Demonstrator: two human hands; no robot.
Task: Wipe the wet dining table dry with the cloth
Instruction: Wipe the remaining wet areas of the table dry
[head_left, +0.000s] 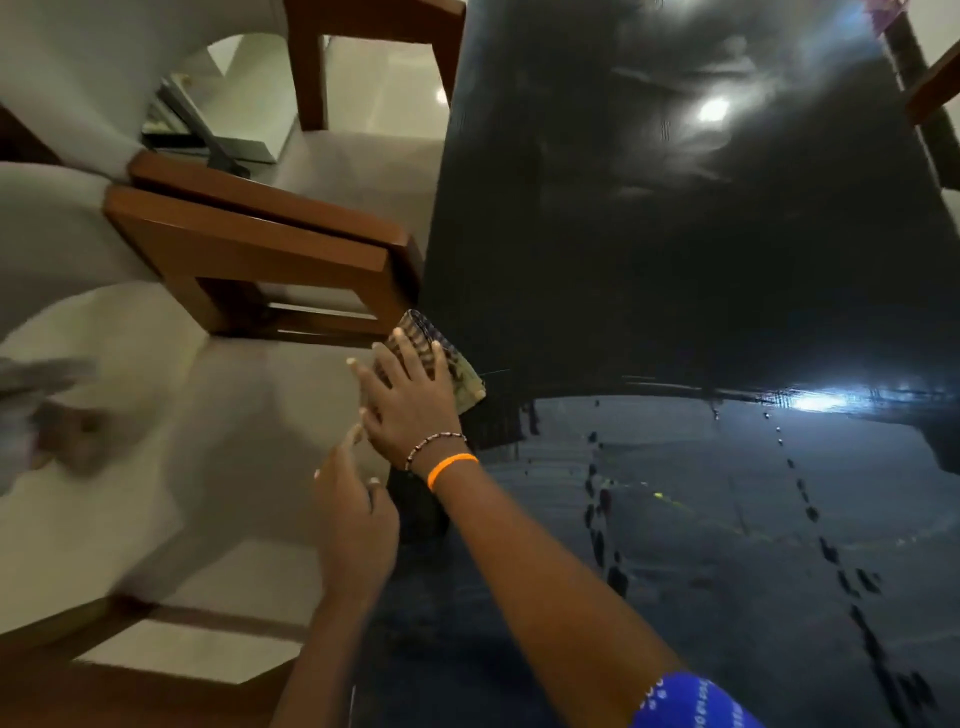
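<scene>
The dark glossy dining table (675, 249) fills the right side, with streaks and drops of water on its near part (727, 519). A striped, patterned cloth (457, 374) lies at the table's left edge. My right hand (410, 405), with an orange band and a bead bracelet on the wrist, presses flat on the cloth with fingers spread. My left hand (353, 519) hovers just off the table's left edge, close under the right wrist, fingers loosely apart and holding nothing.
Wooden chairs with pale cushions stand along the table's left side (249, 249), one close to the cloth. Another chair arm (935, 88) shows at the far right. A blurred foot (67, 441) is on the pale floor at left.
</scene>
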